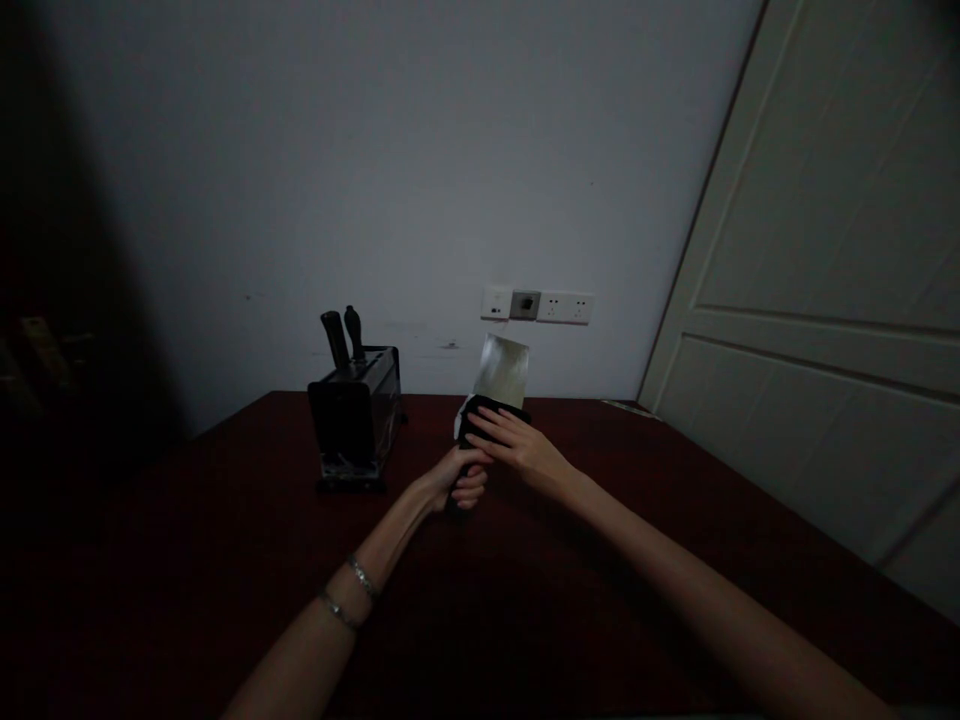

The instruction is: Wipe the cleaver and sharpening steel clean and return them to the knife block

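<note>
Ok, L hand (465, 478) w/ cleaver (503, 369).

You are wearing the one camera on your head, and it is facing forward and down over the dark red table (600, 580) toward the wall (375, 150) behind it. It is looking from close behind your forearms (675, 565), which are entering from the bottom edge, while your left hand (466, 482) and right hand (532, 455) are appearing farther off, near the middle.

left hand (466, 480): fingers curled | right hand (529, 448): higher, fingers extended | forearms (675, 562): converging
</note>
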A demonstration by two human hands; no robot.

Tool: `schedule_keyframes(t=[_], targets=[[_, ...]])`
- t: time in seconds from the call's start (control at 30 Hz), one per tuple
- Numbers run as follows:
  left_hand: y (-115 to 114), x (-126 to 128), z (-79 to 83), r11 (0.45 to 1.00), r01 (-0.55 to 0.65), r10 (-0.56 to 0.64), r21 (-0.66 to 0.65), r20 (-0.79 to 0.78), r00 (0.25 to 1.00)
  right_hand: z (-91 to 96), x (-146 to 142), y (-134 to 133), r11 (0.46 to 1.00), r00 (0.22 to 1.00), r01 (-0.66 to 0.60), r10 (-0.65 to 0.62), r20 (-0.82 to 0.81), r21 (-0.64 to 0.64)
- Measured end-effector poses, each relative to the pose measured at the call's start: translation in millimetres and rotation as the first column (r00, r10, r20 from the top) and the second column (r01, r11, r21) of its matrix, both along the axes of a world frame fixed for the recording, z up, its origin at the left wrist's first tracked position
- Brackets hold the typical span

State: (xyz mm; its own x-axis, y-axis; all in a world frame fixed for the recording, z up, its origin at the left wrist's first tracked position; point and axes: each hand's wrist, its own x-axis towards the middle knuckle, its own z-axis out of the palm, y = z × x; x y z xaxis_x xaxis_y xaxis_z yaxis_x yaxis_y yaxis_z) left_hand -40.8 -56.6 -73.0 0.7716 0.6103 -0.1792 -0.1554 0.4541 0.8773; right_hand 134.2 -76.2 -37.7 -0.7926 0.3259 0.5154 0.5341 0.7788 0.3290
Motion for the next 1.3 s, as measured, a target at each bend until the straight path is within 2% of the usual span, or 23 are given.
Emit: schedule_keyframes(t=[0.23,0.47,0.57,0.63,0.67,0.73,0.83,0.93,1.0,1.07,1.13,1.23,1.3], targets=[[-1.8,3.2,-2.6,0.999,0.038,-0.039,-0.021,-0.053,0.998,-3.7,-0.2,-2.9,1.000,1.000,0.001,-0.001,-0.007,0.008],[-3.7,7.0,-6.2,0.997,0.008,-0.002,0.078,-0.071,0.997,-4.4,4.1,1.4,0.999,0.999,-0.036,0.036,-0.004,0.012],[-4.2,8.9,-8.8,0.985,-0.059,0.074,0.160,-0.090,0.993,-11.5,8.8,-0.2,0.997,0.992,-0.064,0.059,-0.114,-0.045],[-4.2,10.5,-10.1,0.971,-0.110,0.135,0.211,-0.110,0.985,-18.6,9.2,-2.8,0.991,0.952,-0.086,0.051,-0.302,-0.103],[-3.8,11.3,-10.6,0.965,-0.133,0.162,0.224,-0.115,0.980,-22.2,8.5,-4.0,0.986,0.908,-0.103,0.038,-0.418,-0.133],[-2.1,12.5,-11.3,0.958,-0.183,0.211,0.223,-0.109,0.971,-28.3,6.2,-4.5,0.972,0.764,-0.145,-0.009,-0.645,-0.185],[2.3,12.7,-11.2,0.938,-0.263,0.283,0.224,-0.064,0.957,-32.7,4.8,2.1,0.946,0.435,-0.181,-0.167,-0.885,-0.268],[6.5,10.8,-9.8,0.921,-0.313,0.322,0.231,-0.003,0.947,-33.7,9.6,15.7,0.912,0.103,-0.207,-0.339,-0.935,-0.353],[7.8,9.4,-8.6,0.920,-0.324,0.327,0.222,0.023,0.945,-35.7,15.4,24.9,0.896,-0.026,-0.230,-0.396,-0.918,-0.380],[7.9,8.7,-7.1,0.916,-0.341,0.341,0.210,0.039,0.939,-40.8,21.2,31.6,0.880,-0.092,-0.252,-0.436,-0.895,-0.403],[7.1,8.4,-5.2,0.905,-0.371,0.369,0.209,0.047,0.928,-49.3,25.4,35.1,0.866,-0.118,-0.262,-0.468,-0.876,-0.427],[4.7,8.2,-1.6,0.895,-0.384,0.381,0.226,0.059,0.923,-64.7,28.8,36.7,0.859,-0.139,-0.242,-0.491,-0.860,-0.451],[2.5,8.6,0.7,0.896,-0.376,0.370,0.237,0.072,0.926,-73.3,29.8,37.4,0.857,-0.125,-0.220,-0.498,-0.858,-0.466]])
